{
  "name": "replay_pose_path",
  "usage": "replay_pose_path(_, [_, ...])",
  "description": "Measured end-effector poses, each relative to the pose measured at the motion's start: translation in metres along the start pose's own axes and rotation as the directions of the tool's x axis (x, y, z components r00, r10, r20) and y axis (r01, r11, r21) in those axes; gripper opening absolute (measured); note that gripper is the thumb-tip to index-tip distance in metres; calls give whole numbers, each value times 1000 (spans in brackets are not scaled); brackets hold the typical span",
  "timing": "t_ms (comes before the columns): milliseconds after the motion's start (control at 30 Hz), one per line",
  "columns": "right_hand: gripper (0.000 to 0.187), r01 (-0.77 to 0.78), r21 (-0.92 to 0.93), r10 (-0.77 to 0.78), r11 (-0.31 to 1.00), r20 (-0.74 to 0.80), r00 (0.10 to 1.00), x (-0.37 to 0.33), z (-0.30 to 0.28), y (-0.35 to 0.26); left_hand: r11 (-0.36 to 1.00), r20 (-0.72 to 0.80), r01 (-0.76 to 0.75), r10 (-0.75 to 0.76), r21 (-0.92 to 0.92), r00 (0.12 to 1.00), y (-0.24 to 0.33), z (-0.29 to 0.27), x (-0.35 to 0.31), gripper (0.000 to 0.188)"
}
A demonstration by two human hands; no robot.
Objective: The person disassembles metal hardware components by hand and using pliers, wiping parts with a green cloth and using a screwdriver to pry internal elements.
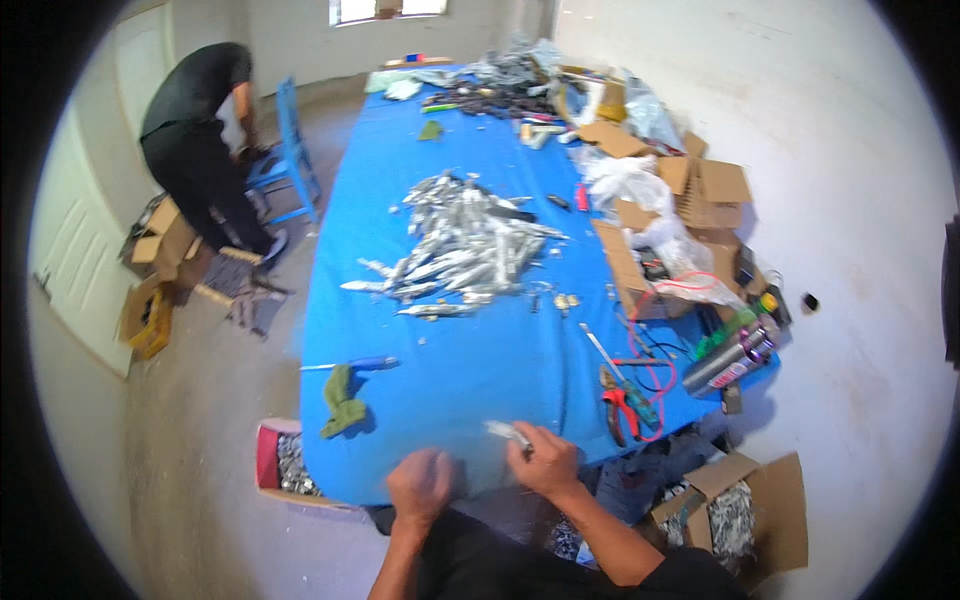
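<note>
Hands work at the near edge of the blue tabletop (440, 200): the right hand (543, 462) pinches a small silvery piece (505, 431), while the left hand (420, 484) looks loosely curled, its grip blurred. Likely next: careful pulling apart.

Two bare hands are working at the near edge of one long blue-covered table (450, 380): the left hand (420, 485) and the right hand (545, 462), which is pinching one small silvery metal piece (505, 431). One heap of silvery metal pieces (465, 245), too many to count, is lying well beyond them. One pair of red-handled pliers (620, 405) is sitting right of the right hand, one green glove (342, 402) left of the left hand. One person in dark clothes (200, 140) is bending beside one blue chair (290, 150) far to the left.
</note>
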State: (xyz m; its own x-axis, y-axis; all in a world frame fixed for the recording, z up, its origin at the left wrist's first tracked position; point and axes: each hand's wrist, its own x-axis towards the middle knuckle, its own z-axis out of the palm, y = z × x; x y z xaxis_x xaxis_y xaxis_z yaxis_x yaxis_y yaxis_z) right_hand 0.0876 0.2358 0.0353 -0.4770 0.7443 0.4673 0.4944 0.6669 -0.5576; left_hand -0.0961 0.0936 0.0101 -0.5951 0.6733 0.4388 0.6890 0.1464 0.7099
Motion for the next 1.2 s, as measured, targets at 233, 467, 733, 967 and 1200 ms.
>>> replay_pose_path(233, [27, -2, 20, 2, 1000, -22, 1000, -5, 7, 5, 1000, -28, -27, 27, 4, 999, 2, -3, 0, 10])
replay_pose_path(467, [24, 16, 24, -15, 1000, -42, 999, -3, 5, 6, 998, -47, -60, 59, 1, 997, 6, -1, 4, 8])
replay_pose_path(733, [24, 38, 18, -38, 999, -40, 998, 0, 0, 3, 998, -45, -58, 58, -5, 997, 11, -2, 6, 8])
replay_pose_path(967, [23, 37, 37, -35, 999, -54, 998, -2, 2, 5, 1000, 1, -14, 14, -11, 1000, 10, -2, 4, 12])
replay_pose_path(1200, [23, 22, 19, -21, 1000, -73, 997, -7, 7, 13, 999, -9, -32, 33, 25, 999, 14, -1, 6, 10])
